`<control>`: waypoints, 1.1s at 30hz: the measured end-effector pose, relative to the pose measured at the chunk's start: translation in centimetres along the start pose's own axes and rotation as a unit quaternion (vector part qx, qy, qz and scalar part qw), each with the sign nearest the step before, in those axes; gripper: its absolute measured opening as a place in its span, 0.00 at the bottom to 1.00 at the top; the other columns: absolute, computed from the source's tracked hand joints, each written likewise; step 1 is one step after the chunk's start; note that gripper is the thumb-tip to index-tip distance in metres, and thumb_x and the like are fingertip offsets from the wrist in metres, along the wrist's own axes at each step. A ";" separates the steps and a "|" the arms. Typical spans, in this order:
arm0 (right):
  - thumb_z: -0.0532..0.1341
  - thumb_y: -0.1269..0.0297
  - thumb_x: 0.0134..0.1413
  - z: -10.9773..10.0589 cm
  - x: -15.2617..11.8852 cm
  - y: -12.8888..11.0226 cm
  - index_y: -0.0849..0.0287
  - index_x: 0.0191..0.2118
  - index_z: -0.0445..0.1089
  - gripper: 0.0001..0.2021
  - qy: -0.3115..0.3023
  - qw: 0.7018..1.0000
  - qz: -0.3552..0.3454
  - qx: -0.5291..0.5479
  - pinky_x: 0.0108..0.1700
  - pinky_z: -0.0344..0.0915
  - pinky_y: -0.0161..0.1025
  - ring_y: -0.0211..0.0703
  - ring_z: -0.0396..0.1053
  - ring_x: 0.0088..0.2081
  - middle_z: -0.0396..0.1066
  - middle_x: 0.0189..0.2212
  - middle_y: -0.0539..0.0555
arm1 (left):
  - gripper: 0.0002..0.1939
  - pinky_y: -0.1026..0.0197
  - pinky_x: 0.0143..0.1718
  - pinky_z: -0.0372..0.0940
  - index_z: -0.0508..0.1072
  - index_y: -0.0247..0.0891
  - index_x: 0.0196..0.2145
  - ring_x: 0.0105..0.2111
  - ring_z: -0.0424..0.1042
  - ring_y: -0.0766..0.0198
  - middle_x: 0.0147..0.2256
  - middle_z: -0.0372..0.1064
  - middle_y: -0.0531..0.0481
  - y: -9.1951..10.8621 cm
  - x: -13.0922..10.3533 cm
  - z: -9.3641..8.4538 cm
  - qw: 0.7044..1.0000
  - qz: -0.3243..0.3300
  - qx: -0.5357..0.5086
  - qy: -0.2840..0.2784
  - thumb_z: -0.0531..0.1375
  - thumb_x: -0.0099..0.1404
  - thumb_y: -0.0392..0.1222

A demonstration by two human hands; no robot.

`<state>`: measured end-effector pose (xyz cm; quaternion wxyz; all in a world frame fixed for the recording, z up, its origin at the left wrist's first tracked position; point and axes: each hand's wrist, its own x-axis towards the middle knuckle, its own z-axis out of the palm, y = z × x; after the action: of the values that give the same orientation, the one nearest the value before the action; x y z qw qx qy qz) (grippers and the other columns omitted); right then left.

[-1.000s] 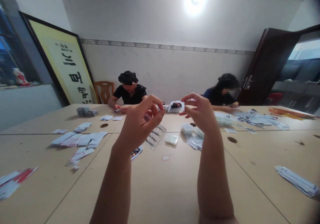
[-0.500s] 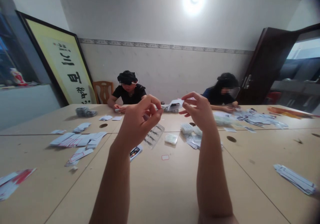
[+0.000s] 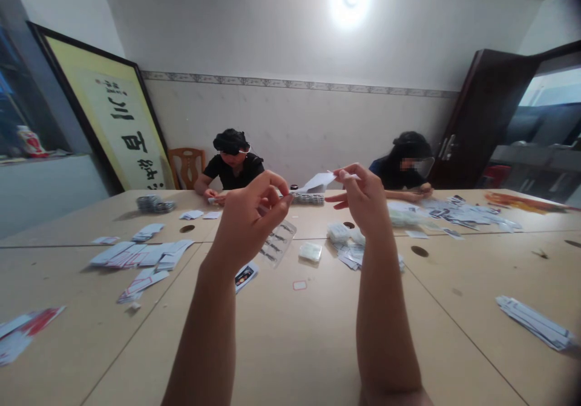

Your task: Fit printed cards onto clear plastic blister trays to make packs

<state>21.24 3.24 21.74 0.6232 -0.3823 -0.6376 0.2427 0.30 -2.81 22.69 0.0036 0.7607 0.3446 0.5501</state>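
A small sheet of white paper (image 3: 320,180) is held up in the air between my hands. My right hand (image 3: 363,197) pinches its right end between thumb and forefinger, the other fingers loosely bent. My left hand (image 3: 252,218) is closed in a pinch at the paper's left end; the exact contact is too small to see clearly. Below my left hand lies a clear plastic blister tray (image 3: 278,242) with dark slender items. A printed card (image 3: 246,276) is partly hidden by my left wrist. Between my forearms rests a small translucent packet (image 3: 310,252).
White paper slips (image 3: 131,253) lie in piles on the left of the table (image 3: 290,345). More packets (image 3: 339,233) and papers sit by my right forearm. Loose cards (image 3: 472,212) spread at the far right. Two people (image 3: 233,167) sit across, hands on small items.
The paper has tilted up and now shows a plain white face where a dark printed patch showed before. My right fingers have shifted slightly on it; my left hand has barely moved.
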 end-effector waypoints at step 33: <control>0.66 0.61 0.49 2.9 -0.3 -0.2 0.53 0.43 0.63 0.16 0.162 0.970 -0.057 0.173 0.39 0.82 0.45 0.49 0.81 0.40 0.80 0.44 0.56 | 0.02 0.69 0.24 0.59 0.70 0.40 0.34 0.21 0.63 0.73 0.22 0.63 0.60 0.5 -0.1 1.5 0.998 0.041 0.040 -0.036 0.60 0.66 0.35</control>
<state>18.30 3.38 21.37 0.7874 -0.2659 -0.4976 0.2483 1.86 -2.72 22.16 -0.0369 0.7931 0.3341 0.5080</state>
